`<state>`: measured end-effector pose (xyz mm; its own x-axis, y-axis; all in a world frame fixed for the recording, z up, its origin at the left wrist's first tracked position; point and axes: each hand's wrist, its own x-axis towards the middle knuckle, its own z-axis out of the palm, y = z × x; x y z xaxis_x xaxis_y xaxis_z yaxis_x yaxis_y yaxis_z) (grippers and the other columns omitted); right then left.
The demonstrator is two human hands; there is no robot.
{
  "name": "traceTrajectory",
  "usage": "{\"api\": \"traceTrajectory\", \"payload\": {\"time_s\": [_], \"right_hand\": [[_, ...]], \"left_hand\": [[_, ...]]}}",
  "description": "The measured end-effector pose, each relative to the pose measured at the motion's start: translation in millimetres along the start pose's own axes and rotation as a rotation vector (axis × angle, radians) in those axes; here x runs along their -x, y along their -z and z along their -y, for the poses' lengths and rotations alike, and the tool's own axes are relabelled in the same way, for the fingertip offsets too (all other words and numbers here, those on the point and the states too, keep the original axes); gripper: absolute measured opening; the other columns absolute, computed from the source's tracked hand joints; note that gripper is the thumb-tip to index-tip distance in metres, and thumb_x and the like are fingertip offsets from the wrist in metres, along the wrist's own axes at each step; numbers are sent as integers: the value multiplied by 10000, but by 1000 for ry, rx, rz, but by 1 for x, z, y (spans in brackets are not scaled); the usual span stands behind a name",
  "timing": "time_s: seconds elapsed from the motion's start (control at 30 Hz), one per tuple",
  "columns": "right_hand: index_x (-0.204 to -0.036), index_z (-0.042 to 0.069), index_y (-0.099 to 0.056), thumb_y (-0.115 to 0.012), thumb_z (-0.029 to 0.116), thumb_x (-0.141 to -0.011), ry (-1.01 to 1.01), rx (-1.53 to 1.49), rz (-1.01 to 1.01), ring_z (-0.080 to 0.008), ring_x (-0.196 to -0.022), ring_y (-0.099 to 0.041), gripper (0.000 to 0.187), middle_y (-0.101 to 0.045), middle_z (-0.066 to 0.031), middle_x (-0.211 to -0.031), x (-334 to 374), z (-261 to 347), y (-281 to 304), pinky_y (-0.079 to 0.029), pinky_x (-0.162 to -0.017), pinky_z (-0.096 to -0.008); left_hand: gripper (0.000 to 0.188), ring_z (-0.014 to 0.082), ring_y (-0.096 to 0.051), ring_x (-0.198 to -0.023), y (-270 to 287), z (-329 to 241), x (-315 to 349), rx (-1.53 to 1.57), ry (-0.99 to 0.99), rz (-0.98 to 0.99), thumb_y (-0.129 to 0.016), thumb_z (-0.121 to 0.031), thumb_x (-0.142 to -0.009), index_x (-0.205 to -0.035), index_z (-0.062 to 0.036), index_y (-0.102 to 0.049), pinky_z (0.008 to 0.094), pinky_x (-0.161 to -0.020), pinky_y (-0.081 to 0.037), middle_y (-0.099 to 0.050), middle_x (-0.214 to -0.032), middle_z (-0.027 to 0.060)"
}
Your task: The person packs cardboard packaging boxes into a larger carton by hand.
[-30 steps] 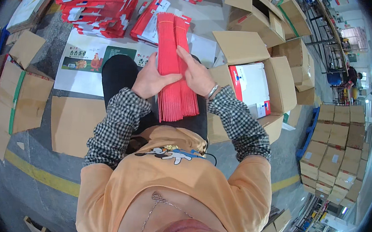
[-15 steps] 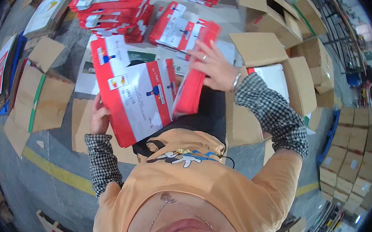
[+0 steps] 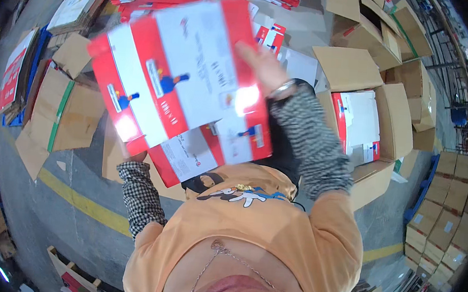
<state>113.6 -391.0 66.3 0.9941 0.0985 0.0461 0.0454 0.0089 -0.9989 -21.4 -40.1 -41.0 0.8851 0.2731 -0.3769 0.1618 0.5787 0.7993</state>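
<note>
The person's right hand (image 3: 267,69) is clamped on the right edge of some red-and-white flat cartons (image 3: 188,68), which are held up over a second batch (image 3: 188,157) nearer the orange shirt (image 3: 249,226). The left hand (image 3: 136,157) is at the near left corner, its hidden fingers impossible to judge. An open cardboard box (image 3: 397,119) stands right.

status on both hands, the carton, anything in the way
Right hand gripping flat red-and-white carton by its right edge. Left hand mostly hidden at carton's lower left, grip unclear. Second carton partly covered beneath; nothing seen blocking the upper one.
</note>
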Motion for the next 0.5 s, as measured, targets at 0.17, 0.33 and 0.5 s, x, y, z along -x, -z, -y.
{"api": "traceTrajectory", "payload": {"time_s": [0.17,0.33,0.5], "right_hand": [[-1203,5,-556,-584,469,-881,-268,648,10,-185,-898,-653,566,-668,-114,-1045,18,-134,-11,-510,-803,-317],[-1208,28,-575,-620,471,-847,-519,-68,29,-184,-980,-626,573,-648,-109,-1098,39,-113,-25,-488,-851,-319],[-997,-35,-647,-740,437,-707,-96,-67,-357,-257,-860,-659,561,-676,-188,-905,36,-20,47,-503,-763,-360]], "left_hand": [[771,246,-499,-1187,-32,-21,-10,-273,144,92,-432,-637,-886,-1391,-59,-362,394,-959,-435,-483,-1347,105],[513,257,-565,-1103,-23,-35,-28,-259,311,148,-593,-279,-899,-1312,-13,-448,396,-963,-443,-561,-1245,123],[554,245,-539,-1149,-146,-72,-48,-512,18,219,-606,-257,-897,-1339,9,-404,404,-936,-469,-545,-1253,129]]}}
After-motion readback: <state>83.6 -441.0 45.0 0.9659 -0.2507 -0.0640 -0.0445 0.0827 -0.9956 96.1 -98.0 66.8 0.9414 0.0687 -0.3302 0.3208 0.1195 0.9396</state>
